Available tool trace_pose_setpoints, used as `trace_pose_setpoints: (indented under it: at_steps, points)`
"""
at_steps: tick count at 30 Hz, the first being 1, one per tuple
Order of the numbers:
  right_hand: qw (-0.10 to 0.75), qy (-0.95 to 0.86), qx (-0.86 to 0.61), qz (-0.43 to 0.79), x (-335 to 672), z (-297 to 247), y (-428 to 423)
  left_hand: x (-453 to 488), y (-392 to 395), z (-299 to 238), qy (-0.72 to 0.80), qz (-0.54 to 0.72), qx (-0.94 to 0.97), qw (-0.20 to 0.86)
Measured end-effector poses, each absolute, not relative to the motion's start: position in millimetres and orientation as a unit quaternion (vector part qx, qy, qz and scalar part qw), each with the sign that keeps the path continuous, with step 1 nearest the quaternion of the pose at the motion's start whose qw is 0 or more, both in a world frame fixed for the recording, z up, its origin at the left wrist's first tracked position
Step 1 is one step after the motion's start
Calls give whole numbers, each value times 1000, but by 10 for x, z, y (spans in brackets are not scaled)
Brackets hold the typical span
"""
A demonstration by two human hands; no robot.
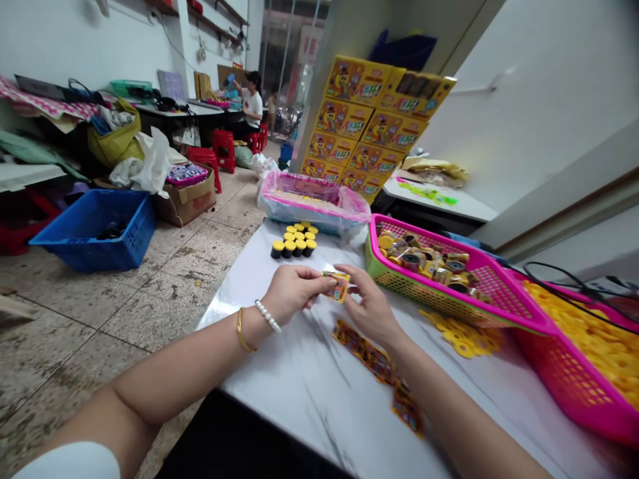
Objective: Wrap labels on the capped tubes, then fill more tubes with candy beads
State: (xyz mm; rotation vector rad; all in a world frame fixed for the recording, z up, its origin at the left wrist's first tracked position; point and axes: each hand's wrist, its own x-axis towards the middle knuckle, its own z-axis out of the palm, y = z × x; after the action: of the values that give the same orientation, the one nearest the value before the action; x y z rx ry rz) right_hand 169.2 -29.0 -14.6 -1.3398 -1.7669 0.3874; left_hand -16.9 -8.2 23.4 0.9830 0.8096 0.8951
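Over a white marble table (294, 392), my left hand (294, 293) and my right hand (367, 307) both pinch a small printed yellow and red label (339, 286). Just beyond my left hand stands a tight group of small black jars with yellow lids (294, 241). More labels lie in a joined strip (374, 356) below my right hand. To the right, a green and pink mesh basket (429, 293) holds a jumble of jars and gold-coloured pieces. Yellow plastic rings (462, 336) lie on the table beside it.
A pink mesh basket of yellow pieces (564, 372) sits at the right table edge, and a plastic-lined tray (312, 199) at the far end. Yellow cartons (369, 126) are stacked behind. A blue crate (92, 229) stands on the floor left. A co-worker (252, 106) sits at the back.
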Motion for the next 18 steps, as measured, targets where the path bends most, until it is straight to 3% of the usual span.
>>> trace_pose_setpoints:
  at_steps: [3, 7, 10, 14, 18]
  points:
    - [366, -777, -485, 167, 1612, -238, -113, -179, -39, 212, 338, 398, 417, 744]
    - [371, -761, -502, 179, 1519, -337, -22, -186, 43, 185, 336, 386, 341, 789]
    - [445, -685, -529, 229, 1644, -309, -5, -213, 133, 188, 332, 355, 275, 829]
    - [604, -465, -486, 427, 1872, -163, -20, -251, 217, 191, 304, 307, 225, 874]
    - [623, -432, -433, 488, 1804, -25, -111, -254, 225, 194, 309, 306, 212, 875]
